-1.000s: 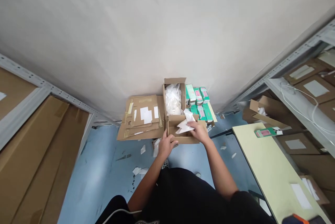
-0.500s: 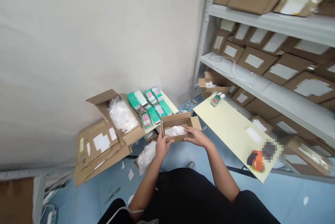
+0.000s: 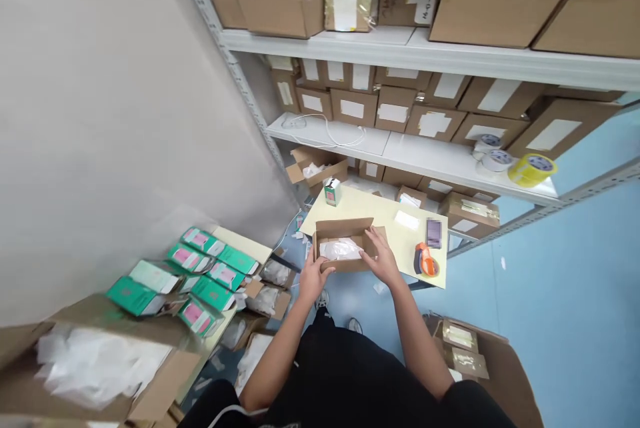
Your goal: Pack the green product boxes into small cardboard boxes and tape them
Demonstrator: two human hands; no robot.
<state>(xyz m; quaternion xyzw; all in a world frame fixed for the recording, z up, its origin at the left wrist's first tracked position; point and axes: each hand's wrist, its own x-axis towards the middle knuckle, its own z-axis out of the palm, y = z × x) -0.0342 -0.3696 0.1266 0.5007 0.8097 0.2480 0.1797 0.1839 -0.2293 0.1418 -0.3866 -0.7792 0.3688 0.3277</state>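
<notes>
An open cardboard box [image 3: 345,267] is held up in front of me, over the near edge of the pale yellow table [image 3: 367,205]. White crumpled wrapping [image 3: 341,249] lies inside it. My left hand [image 3: 312,277] grips the box's near left corner, thumb along the front wall. On the right end, my right hand [image 3: 381,258] is closed round the wall, with fingers reaching over the rim. A small green and pink carton [image 3: 332,192] stands on the table beyond the box.
An orange tape dispenser [image 3: 425,259] sits on the table's right part. Several green cartons [image 3: 213,291] cover the left table, beside a big box of white wrapping [image 3: 100,361]. Tape rolls [image 3: 533,169] and boxes fill the shelves [image 3: 420,160]. A large carton [image 3: 510,375] stands on the floor at right.
My view has turned to the right, and the held box is now in front of the yellow table instead of beside the green cartons. Both hands keep their hold.
</notes>
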